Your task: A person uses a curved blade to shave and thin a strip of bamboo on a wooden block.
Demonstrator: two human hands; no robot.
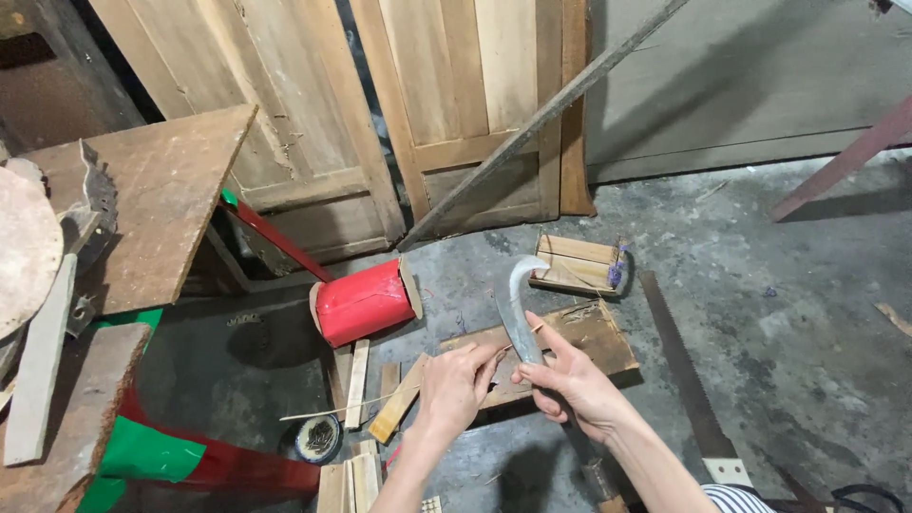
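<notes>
Our right hand [570, 385] grips the curved knife [518, 318] by its blade. Our left hand [454, 385] pinches a thin bamboo sliver [380, 401] against it (above the wooden board [594, 332]).

left hand [454, 382] pinches a thin splint [380, 403] at its fingertips [494, 353]; the splint runs left from them over wood strips [357, 382]. right hand [567, 383] grips a curved blade [518, 309], thumb on the flat. blade tip curls up beyond the fingers. board [594, 332] lies under both hands. red can [366, 301] up-left of the fingers; saw [686, 380] right of them.
</notes>
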